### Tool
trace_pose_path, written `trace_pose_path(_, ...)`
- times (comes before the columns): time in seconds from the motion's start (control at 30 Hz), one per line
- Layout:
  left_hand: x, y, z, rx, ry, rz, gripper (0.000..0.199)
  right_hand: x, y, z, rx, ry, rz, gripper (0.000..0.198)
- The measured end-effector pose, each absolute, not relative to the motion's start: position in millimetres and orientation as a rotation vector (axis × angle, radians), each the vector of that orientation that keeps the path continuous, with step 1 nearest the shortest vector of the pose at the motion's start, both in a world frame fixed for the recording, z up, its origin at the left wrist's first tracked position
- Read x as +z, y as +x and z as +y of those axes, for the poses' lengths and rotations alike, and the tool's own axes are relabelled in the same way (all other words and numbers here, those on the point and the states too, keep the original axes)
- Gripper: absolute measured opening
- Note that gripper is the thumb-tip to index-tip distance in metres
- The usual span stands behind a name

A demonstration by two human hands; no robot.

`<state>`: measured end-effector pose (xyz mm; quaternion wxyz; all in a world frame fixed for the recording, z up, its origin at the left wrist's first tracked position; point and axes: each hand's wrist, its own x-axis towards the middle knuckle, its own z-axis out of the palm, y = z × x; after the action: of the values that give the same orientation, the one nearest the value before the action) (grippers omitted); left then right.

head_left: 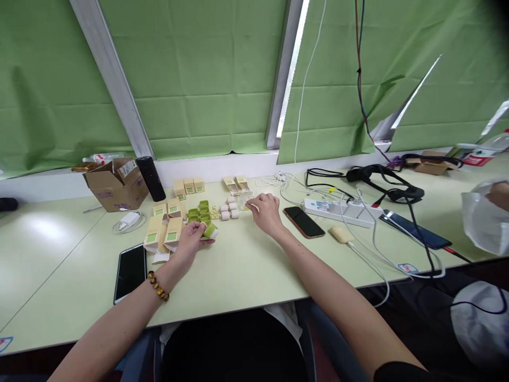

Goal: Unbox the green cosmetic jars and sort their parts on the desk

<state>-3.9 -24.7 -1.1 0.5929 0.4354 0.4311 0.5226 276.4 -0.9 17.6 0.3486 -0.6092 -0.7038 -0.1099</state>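
A small green case with a white end (211, 230) is gripped between the thumb and fingers of my left hand (193, 237). Just beyond it stand several empty-looking green cases (204, 209), with little yellow pieces (214, 213) beside them. White-pink rounded pieces (229, 209) form a cluster between my hands. My right hand (264, 210) reaches to the clear plastic pieces (245, 199), its thumb and fingertips pinched together. What the pinch holds, if anything, is too small to tell.
Small cream boxes (155, 233) stand at the left, more at the back (189, 187). A phone (131, 271) lies front left, another phone (304, 222) right of my right hand. Beyond are a power strip (342, 210), cables, a black headset (385, 180) and a cardboard box (115, 185).
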Motion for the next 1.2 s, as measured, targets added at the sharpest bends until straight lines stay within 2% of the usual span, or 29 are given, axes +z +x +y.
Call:
trace_pose_path(0.43, 2, -3, -26, 1.212, 1.001, 1.023, 0.028, -4, 279, 11, -0.456, -1.735, -2.077, 0.032)
trace_pose_path(0.87, 5, -2, -29, 1.191, 1.003, 1.014, 0.023, -4, 278, 10, -0.440, -1.782, -2.067, 0.026)
trace_pose_path(1.1, 10, -1, -33, 1.189, 0.974, 0.984, 0.020, 16, 282, 5, -0.475, -1.480, -1.695, 0.026)
trace_pose_path(1.2, 13, -1, -36, 1.165, 0.949, 0.956, 0.015, 25, 282, -1, -0.518, -1.274, -1.487, 0.020)
